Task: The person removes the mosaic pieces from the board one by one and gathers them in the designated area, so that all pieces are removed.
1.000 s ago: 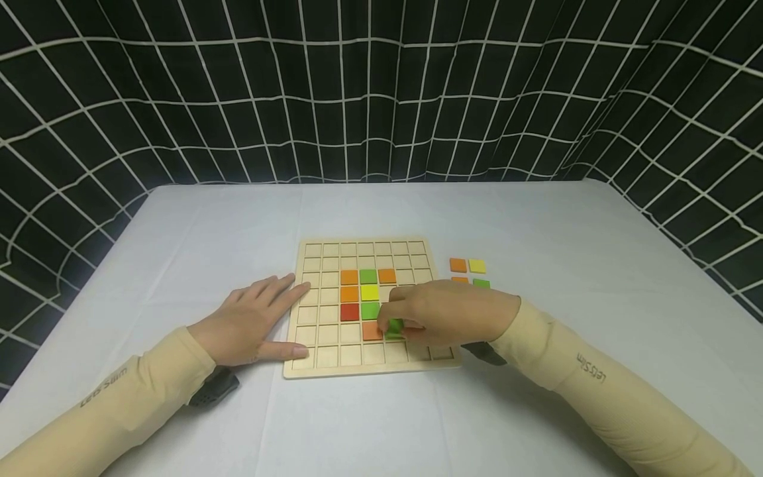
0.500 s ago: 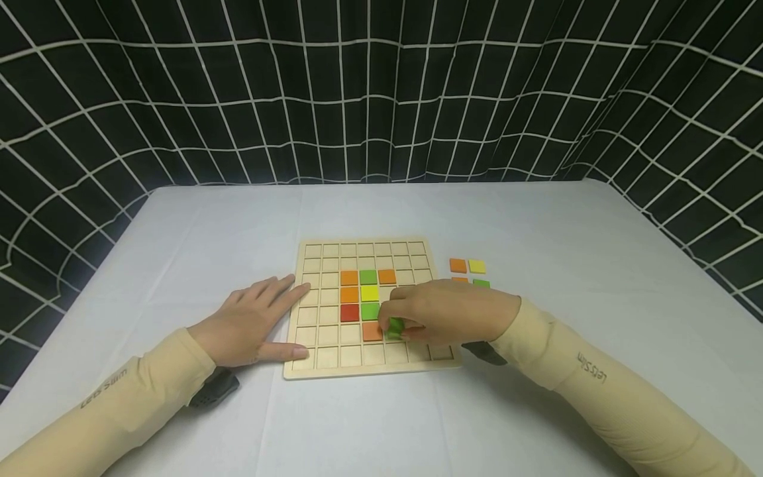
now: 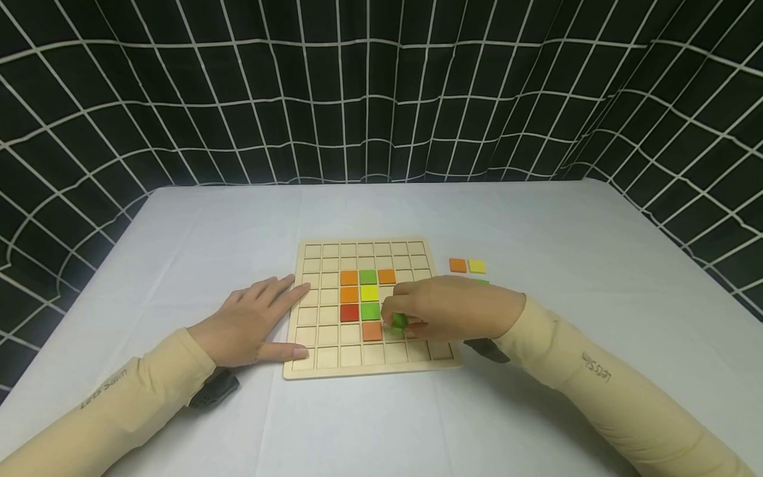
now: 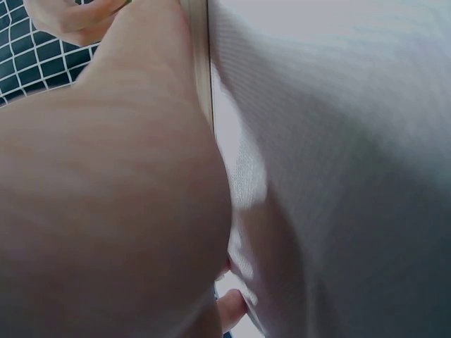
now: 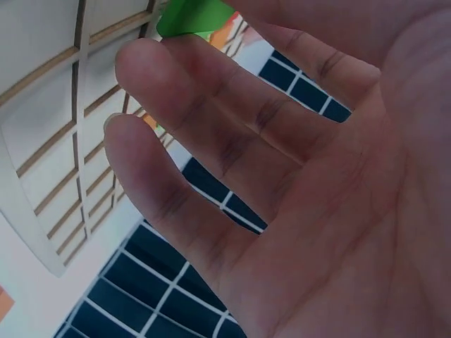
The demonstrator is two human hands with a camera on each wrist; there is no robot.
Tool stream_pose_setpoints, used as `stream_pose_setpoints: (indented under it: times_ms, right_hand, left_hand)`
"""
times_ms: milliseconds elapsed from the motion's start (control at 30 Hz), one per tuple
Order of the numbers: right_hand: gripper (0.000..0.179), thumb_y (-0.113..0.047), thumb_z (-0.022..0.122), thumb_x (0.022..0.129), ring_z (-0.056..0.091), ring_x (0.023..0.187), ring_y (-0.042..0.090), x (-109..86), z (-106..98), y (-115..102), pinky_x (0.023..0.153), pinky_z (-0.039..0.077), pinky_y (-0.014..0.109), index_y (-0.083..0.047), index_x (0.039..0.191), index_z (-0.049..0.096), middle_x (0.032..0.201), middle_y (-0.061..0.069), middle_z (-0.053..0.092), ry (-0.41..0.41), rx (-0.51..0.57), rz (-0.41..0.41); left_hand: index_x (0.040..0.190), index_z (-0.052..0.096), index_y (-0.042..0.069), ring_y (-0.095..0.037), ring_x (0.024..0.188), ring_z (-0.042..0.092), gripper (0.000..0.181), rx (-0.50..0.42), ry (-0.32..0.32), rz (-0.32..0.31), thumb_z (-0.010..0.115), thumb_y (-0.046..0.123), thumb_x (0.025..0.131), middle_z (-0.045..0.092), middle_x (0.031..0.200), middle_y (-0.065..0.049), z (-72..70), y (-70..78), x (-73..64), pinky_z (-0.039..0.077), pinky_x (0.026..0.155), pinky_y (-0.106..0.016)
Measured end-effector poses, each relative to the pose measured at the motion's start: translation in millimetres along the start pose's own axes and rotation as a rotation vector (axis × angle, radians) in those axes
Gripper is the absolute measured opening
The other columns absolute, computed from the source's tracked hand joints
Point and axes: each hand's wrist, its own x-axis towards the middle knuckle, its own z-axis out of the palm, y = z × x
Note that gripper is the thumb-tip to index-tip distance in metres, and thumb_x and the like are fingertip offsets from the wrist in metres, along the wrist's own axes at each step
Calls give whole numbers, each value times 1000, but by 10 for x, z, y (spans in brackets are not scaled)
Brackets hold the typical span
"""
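Observation:
My right hand point(image 3: 453, 308) pinches a small square green tile point(image 3: 399, 322) between thumb and fingers, tilted close over the wooden grid board point(image 3: 324, 358). In the right wrist view the green tile point(image 5: 194, 15) shows at the top edge, beside the fingertips. My left hand point(image 3: 250, 324) lies spread, its thumb and fingertips resting on the board's left edge. Tiles sit in the middle cells: orange tiles point(image 3: 349, 277), a red tile point(image 3: 350, 313), a yellow tile point(image 3: 369, 293) and green tiles point(image 3: 370, 311). An orange-pink tile point(image 3: 372, 331) lies just left of the held one.
Loose tiles lie on the white-covered table point(image 3: 334, 424) right of the board, among them an orange tile point(image 3: 457, 265) and a yellow tile point(image 3: 477, 265); the right hand partly hides others. A black curtain with white grid lines point(image 3: 381, 99) surrounds the far sides.
My right hand has risen and shifted slightly right with the green tile, which now tilts more and shows less of its face. The left hand has stayed still.

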Motion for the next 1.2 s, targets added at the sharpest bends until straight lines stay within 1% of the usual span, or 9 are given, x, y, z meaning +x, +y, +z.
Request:
stream_pose_setpoints:
  times_ms: [233, 533, 633, 733, 867, 933, 1033, 1200]
  right_hand:
    - [24, -13, 72, 85, 52, 68, 4, -19, -33, 17, 63, 48, 18, -21, 105, 61, 88, -10, 57, 8, -14, -7]
    - [22, -8, 71, 84, 53, 67, 5, -56, -91, 57, 64, 47, 17, -18, 100, 61, 88, -7, 59, 41, -25, -12]
    - [22, -9, 71, 84, 52, 65, 4, -73, -112, 71, 62, 47, 17, -19, 101, 61, 88, -8, 59, 41, -51, 12]
    - [23, -11, 71, 84, 50, 64, 3, -79, -131, 83, 62, 45, 22, -23, 101, 61, 88, -10, 59, 27, -84, 64]
    - [23, -11, 70, 85, 52, 67, 5, -80, -162, 90, 66, 48, 28, -24, 103, 61, 90, -11, 59, 6, -88, 120]
    - [24, -10, 70, 85, 53, 69, 8, -84, -175, 99, 70, 50, 28, -22, 104, 62, 92, -10, 59, 5, -80, 129]
    - [24, -9, 70, 85, 54, 72, 10, -101, -192, 121, 72, 51, 28, -21, 104, 62, 93, -9, 59, 18, -76, 130]
    - [21, -10, 71, 85, 53, 71, 9, -148, -228, 155, 68, 50, 26, -21, 101, 62, 93, -8, 59, 55, -75, 116]
  left_hand:
    - [150, 27, 12, -44, 134, 34, 94, 7, 5, 1, 51, 73, 82, 31, 151, -21, 3, -5, -2, 36, 96, -61]
    - [150, 27, 12, -44, 134, 33, 94, 8, 1, -1, 51, 72, 82, 31, 151, -21, -10, 1, -2, 35, 97, -62]
    - [151, 27, 12, -44, 134, 33, 95, 5, -1, -4, 51, 73, 82, 31, 151, -21, -9, 2, -3, 35, 97, -61]
    - [151, 26, 12, -44, 134, 33, 95, 2, -3, -5, 50, 73, 82, 30, 151, -21, -6, 2, -3, 35, 96, -62]
    - [151, 26, 13, -43, 135, 32, 94, 0, -4, -7, 51, 72, 83, 30, 151, -20, -8, 3, -7, 35, 96, -62]
    - [151, 26, 12, -43, 135, 32, 94, -1, -4, -7, 51, 72, 83, 30, 151, -20, -11, 5, -8, 35, 96, -62]
    - [151, 27, 12, -44, 135, 32, 93, -2, -3, -5, 52, 70, 83, 31, 151, -21, -14, 7, -9, 35, 97, -62]
    - [150, 27, 11, -44, 135, 33, 93, 5, 0, -2, 52, 71, 83, 31, 151, -21, -7, 3, -4, 35, 97, -62]
